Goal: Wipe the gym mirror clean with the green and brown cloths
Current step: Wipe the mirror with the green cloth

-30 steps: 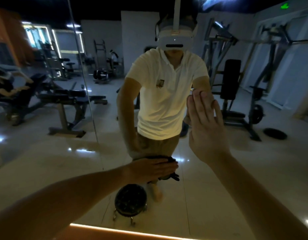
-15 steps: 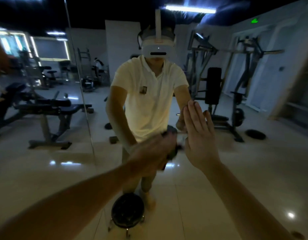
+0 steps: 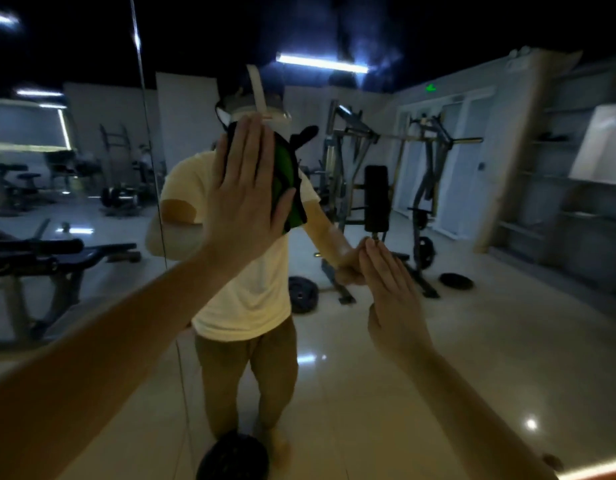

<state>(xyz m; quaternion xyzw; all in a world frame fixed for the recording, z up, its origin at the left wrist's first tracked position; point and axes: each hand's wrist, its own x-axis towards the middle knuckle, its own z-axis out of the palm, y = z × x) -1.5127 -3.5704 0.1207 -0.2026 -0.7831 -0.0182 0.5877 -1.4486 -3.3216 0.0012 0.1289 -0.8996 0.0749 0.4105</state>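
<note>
Head view: left hand (image 3: 246,199) presses the green cloth (image 3: 286,181) on the mirror (image 3: 403,375) with straight fingers; right hand (image 3: 393,299) lies flat, empty. Wiping seems midway; brown cloth unseen.

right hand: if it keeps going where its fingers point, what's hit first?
The mirror: the fingertips of the right hand seem to meet their reflection. Sliding on up the glass, the way looks free; the green cloth under the left hand lies off to the left.

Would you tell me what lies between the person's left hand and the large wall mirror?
The head view shows a green cloth with dark edging pressed between the left hand and the mirror.
</note>
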